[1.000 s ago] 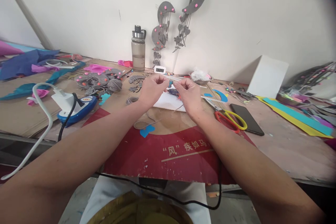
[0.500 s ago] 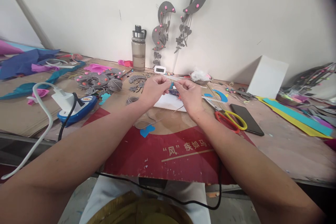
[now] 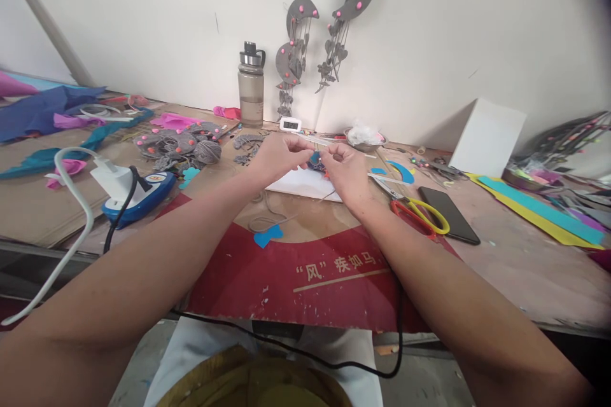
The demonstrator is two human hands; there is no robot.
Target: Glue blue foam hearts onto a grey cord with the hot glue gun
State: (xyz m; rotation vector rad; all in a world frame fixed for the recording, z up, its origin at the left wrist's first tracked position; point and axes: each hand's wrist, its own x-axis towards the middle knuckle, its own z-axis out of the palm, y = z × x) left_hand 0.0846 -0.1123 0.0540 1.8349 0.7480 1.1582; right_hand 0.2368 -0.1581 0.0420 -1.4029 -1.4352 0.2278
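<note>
Both hands meet above a white sheet [image 3: 305, 186] at the middle of the table. My left hand [image 3: 286, 158] has its fingers pinched at a small blue piece [image 3: 316, 158]. On the other side of that piece, my right hand [image 3: 344, 168] is closed on it too, thumb and forefinger together. Dark blue yarn-like material shows just under the fingertips, partly hidden by the hands. A thin grey cord [image 3: 267, 219] lies in a loop on the cardboard, near a blue paper cutout [image 3: 268, 236].
Scissors [image 3: 415, 213] and a black phone [image 3: 449, 215] lie right of my right hand. A water bottle [image 3: 251, 89] and a small clock [image 3: 290, 124] stand behind. Grey yarn pieces [image 3: 179, 145] and a blue power strip [image 3: 138, 200] are at left.
My left hand has shifted slightly, its fingers turned a little flatter. The small blue piece between the fingertips has changed its angle and shows more. The view has moved slightly.
</note>
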